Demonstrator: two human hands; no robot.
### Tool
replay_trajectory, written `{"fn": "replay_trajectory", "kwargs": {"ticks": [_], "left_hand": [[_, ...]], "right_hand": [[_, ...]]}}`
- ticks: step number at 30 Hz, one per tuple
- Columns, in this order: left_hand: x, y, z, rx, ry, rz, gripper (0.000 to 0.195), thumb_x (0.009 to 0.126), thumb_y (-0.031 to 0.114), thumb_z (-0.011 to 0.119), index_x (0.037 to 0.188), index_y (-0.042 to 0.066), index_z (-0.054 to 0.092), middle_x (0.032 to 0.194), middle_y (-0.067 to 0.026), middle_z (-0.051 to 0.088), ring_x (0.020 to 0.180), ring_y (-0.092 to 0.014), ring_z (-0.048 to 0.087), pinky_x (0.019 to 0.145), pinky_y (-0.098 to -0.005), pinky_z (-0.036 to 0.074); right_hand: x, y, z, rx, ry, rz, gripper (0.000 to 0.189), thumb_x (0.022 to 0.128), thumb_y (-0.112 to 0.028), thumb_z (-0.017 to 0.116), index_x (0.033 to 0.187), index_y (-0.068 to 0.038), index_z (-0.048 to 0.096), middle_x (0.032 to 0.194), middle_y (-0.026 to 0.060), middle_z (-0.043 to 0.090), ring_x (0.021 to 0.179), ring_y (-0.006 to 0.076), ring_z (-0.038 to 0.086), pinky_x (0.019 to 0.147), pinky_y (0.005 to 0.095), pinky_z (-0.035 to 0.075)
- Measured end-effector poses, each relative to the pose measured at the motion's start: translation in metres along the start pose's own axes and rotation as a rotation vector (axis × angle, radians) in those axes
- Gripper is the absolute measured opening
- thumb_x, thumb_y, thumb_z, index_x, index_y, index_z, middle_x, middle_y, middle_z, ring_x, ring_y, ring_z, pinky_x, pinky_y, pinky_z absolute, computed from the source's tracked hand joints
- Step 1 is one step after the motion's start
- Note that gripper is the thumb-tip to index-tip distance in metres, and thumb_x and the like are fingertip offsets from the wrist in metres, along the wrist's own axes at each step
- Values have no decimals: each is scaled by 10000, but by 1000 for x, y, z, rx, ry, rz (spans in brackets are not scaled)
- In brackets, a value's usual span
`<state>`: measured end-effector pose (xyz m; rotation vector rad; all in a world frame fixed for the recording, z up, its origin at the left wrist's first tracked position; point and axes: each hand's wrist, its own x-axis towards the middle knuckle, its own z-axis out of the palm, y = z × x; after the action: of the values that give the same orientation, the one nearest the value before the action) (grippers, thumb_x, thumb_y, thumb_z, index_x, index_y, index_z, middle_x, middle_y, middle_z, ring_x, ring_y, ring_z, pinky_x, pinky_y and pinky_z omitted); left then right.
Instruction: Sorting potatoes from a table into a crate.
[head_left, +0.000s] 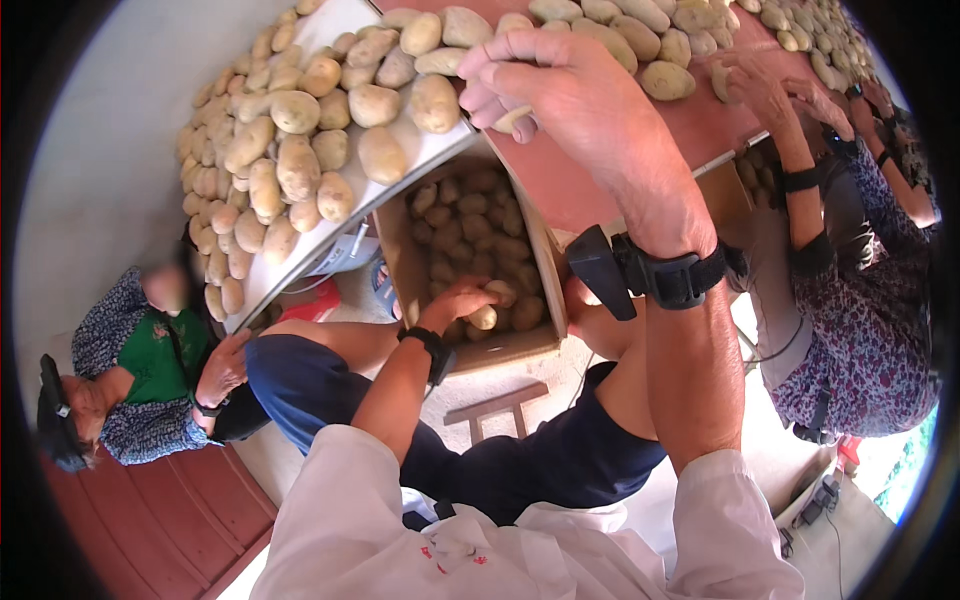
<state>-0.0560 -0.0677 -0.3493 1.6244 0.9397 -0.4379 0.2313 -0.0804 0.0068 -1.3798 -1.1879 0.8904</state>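
Observation:
My right hand (559, 94) is raised over the corner where a white table and a red table meet, its fingers curled around a potato (514, 118) that is mostly hidden. Down inside a cardboard box (394, 259) between my knees is my left hand (459, 298). Its fingers are on a pale potato (482, 318), with another potato (499, 292) at the fingertips. Many potatoes (476, 225) lie in the shaded box. Beside the box, a large spread of potatoes (296, 161) covers much of the white tabletop (431, 146).
More potatoes (637, 37) lie along the red table (592, 199). On the right, a co-worker's hand (754, 86) touches a potato; another person in green (161, 360) sits at the left. A low wooden stool (495, 405) stands below the box. Cables and a power adapter (821, 499) lie lower right.

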Motion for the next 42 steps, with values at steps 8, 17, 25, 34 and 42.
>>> {"fn": "replay_trajectory", "kwargs": {"ticks": [8,17,25,34,42], "left_hand": [[-64,94,-1,-982,54,107,494,945,330,674,1306,-4,626,1039,-80,689,842,-153,664,657,-274,528],[-133,192,-96,-1139,406,288,378,990,308,650,1250,40,593,941,-93,674,745,-185,669,586,-305,537],[-128,253,-232,-1236,564,594,336,1068,303,523,1273,42,576,1081,-102,699,958,-208,683,650,-317,516],[-117,249,-227,-1426,446,630,494,1096,349,470,1414,-26,426,1389,-189,517,1224,-345,560,978,-451,543],[-112,260,-218,-1365,417,575,751,1083,411,463,1561,-104,198,1643,-279,190,1535,-381,203,1248,-534,246]], "right_hand": [[-10,-8,-12,149,34,59,270,964,-165,568,1121,7,704,948,57,713,868,127,663,729,258,483],[-8,-4,-18,200,9,164,275,962,-158,563,1128,19,691,946,58,707,858,119,643,720,257,490],[-8,2,-22,238,31,170,242,965,-132,541,1107,-31,710,920,23,735,822,80,662,681,236,461],[-5,-2,-31,227,63,126,243,988,-127,534,1132,-26,703,937,52,736,830,94,637,700,240,453],[-7,-1,-33,250,39,126,248,1002,-167,551,1141,-30,704,951,57,740,838,91,637,707,246,456]]}}
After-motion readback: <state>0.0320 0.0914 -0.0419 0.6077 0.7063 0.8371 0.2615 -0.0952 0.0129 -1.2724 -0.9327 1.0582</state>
